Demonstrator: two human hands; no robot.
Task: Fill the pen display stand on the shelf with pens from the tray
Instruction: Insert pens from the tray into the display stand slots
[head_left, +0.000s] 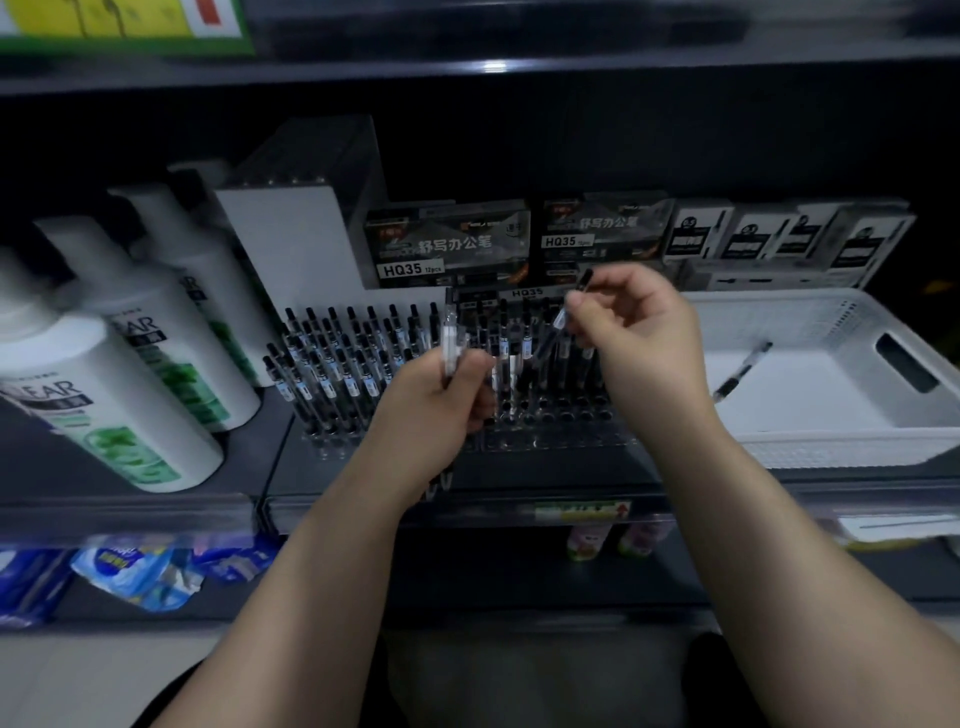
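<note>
While a small bundle of clear-barrelled black pens (450, 347) is gripped in the curled left hand (431, 415), a single matching pen (558, 323) is pinched, tilted, between thumb and fingertips of the right hand (641, 338) above the black perforated pen display stand (550, 418) on the dark shelf (254, 447). Upright pens are noted across the stand's left half, and open holes in its front right rows. One black pen (743, 371) is recorded lying in the white plastic tray (831, 448) just right of the stand.
</note>
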